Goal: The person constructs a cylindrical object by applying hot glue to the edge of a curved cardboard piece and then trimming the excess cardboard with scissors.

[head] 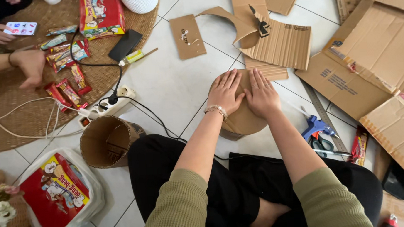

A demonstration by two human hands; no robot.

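Cardboard disc (243, 120) is what we have under both palms, lying on top of a short cardboard cylinder on the white tiled floor (173, 83), just in front of our crossed legs. Far to the left of the disc, another person's hand (29, 66) sorts snack packets (69, 87) on a woven mat (25, 121). Nearer, left of the disc, a white power strip (108, 104) trails its black cable toward us, and an open cardboard tube (105, 140) lies on its side. Our left hand (226, 92) rests flat with fingers spread, gripping nothing; our right hand (261, 93) lies the same way beside it, thumbs nearly touching. We judge the lid seated and being pressed down, with the second tube not yet capped. Just behind the disc lie corrugated offcuts (276, 44). To its right a metal ruler (322, 117), a blue glue gun (316, 126) and scissors (324, 146) crowd close, then flattened boxes (376, 51). Open floor lies mostly behind and left of the disc.
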